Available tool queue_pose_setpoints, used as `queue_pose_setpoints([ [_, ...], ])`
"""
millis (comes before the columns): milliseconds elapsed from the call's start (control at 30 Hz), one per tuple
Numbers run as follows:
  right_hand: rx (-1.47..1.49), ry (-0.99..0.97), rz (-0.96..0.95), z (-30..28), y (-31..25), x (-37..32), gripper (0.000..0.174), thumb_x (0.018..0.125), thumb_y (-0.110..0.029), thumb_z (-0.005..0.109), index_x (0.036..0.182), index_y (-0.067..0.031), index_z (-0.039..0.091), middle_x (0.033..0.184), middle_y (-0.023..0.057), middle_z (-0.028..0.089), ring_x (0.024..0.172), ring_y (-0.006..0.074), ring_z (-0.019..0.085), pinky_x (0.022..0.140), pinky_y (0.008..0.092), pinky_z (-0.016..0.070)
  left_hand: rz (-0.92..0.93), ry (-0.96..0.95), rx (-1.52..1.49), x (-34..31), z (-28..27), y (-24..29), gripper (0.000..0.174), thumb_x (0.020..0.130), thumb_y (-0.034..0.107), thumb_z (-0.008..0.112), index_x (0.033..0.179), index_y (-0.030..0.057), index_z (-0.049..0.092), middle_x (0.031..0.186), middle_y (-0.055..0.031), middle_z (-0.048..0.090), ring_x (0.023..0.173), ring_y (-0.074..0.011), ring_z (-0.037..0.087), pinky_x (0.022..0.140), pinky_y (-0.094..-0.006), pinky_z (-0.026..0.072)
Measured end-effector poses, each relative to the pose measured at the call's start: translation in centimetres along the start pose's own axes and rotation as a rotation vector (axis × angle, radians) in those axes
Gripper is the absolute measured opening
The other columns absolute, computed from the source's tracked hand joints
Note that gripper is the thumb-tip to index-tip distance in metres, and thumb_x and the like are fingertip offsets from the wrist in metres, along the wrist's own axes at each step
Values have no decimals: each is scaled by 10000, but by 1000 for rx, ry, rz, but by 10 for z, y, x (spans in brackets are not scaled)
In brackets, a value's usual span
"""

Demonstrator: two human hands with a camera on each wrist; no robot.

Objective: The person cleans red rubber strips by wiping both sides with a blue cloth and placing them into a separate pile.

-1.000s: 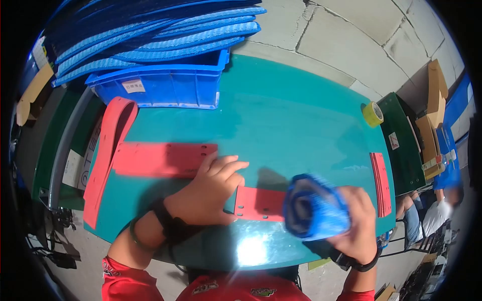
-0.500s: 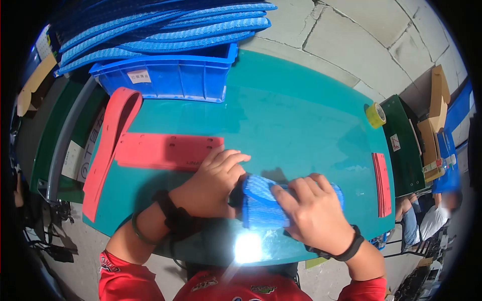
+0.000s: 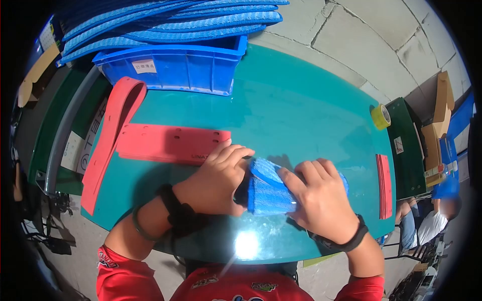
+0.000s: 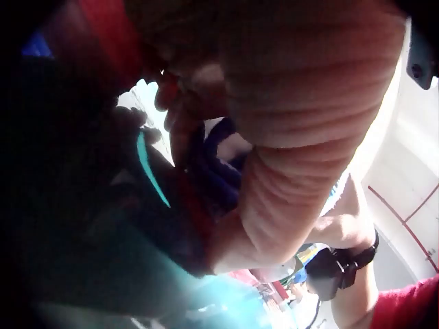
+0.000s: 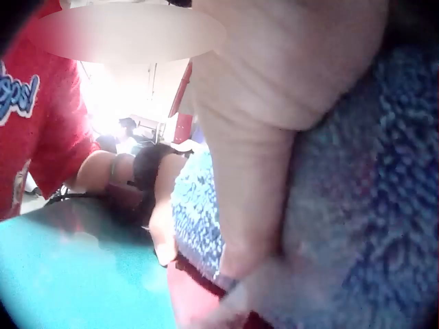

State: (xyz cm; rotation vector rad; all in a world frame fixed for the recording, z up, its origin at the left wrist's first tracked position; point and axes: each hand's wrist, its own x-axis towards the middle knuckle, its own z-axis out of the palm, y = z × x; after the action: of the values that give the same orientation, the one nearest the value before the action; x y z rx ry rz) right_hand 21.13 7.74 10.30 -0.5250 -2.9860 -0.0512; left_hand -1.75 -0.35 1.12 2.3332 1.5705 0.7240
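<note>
In the head view, my right hand point(image 3: 326, 200) grips a rolled blue cloth point(image 3: 271, 193) from above, thumb across its near side. The roll lies crosswise, its left end at my left hand point(image 3: 213, 175). My left hand curls at that end, fingers above and thumb below. In the right wrist view, a short red strip point(image 5: 188, 295) shows under the cloth point(image 5: 195, 205), with my left fingertips at its edge; my left hand seems to hold it. The left wrist view is dark, with the left palm point(image 4: 295, 123) filling much of it.
Long red strips point(image 3: 173, 145) lie beyond my left hand, beside a looped red band point(image 3: 108, 138). A blue bin point(image 3: 186, 67) with stacked blue pads point(image 3: 201, 25) stands behind. Yellow tape point(image 3: 380, 117) and stacked red strips point(image 3: 384, 185) are at the right. A seated person is farther right.
My right hand has brought the blue roll left and turned it from end-on to crosswise, covering the short red strip. My left hand keeps nearly the same pose. The head view has shifted slightly.
</note>
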Motion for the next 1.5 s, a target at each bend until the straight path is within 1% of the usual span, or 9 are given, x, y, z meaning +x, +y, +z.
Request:
queue_pose_setpoints([
  [200,-48,-192,86,-37,20,-31,591,595,-222,844,1138,-66,671,871,107,602,834,309,633,880,408,458,17,41,-17,-1,2,-2,608,597,318,842,1053,28,565,1380,-222,484,1345,-386,426,1179,-602,233],
  [267,-81,-221,128,-47,24,-37,596,588,-268,864,1121,-73,683,897,102,626,843,304,636,896,416,455,5,35,-7,-1,2,0,616,595,317,840,1063,28,562,1379,-222,485,1345,-389,425,1179,-600,234],
  [433,82,-53,130,-28,10,-23,780,507,-164,878,1231,-51,614,961,119,590,917,312,599,888,428,445,-1,-17,-10,2,0,1,646,592,320,832,1100,24,566,1368,-215,489,1344,-376,427,1187,-596,213],
  [567,57,-35,72,-5,5,-20,720,540,-171,853,1215,-65,626,969,113,595,928,312,598,908,432,447,-15,-73,-3,3,-5,0,751,605,363,840,1201,6,555,1343,-199,496,1345,-360,424,1204,-582,194],
  [700,-4,-107,77,-22,15,-40,679,589,-146,819,1236,-80,624,939,102,574,916,293,608,935,439,440,-16,-78,-30,4,-4,-1,665,634,367,840,1120,13,555,1342,-202,476,1343,-366,419,1207,-585,186],
  [933,-34,-244,317,-40,62,-105,608,573,-192,851,1150,-95,685,999,54,665,972,258,621,1019,489,402,-26,-75,-41,5,-6,1,636,642,360,828,1106,11,566,1331,-203,477,1353,-360,404,1201,-587,191],
  [1133,79,-124,375,-35,51,-89,759,510,-137,860,1228,-68,625,1018,127,615,999,345,595,965,436,412,-32,-129,-47,5,-7,3,623,645,359,832,1103,37,559,1339,-208,478,1355,-364,399,1198,-595,185],
  [1300,-3,-142,293,-26,54,-98,646,573,-144,835,1193,-104,656,984,90,616,987,300,613,986,467,396,-22,-92,-58,2,-6,-1,627,651,373,840,1114,73,545,1349,-199,475,1355,-369,395,1205,-590,173],
  [1500,-105,-198,393,-42,77,-130,545,574,-208,865,1081,-98,698,933,71,645,958,260,615,989,469,395,-53,-113,-54,2,-5,0,607,648,358,834,1102,72,550,1353,-206,464,1366,-368,380,1210,-580,169],
])
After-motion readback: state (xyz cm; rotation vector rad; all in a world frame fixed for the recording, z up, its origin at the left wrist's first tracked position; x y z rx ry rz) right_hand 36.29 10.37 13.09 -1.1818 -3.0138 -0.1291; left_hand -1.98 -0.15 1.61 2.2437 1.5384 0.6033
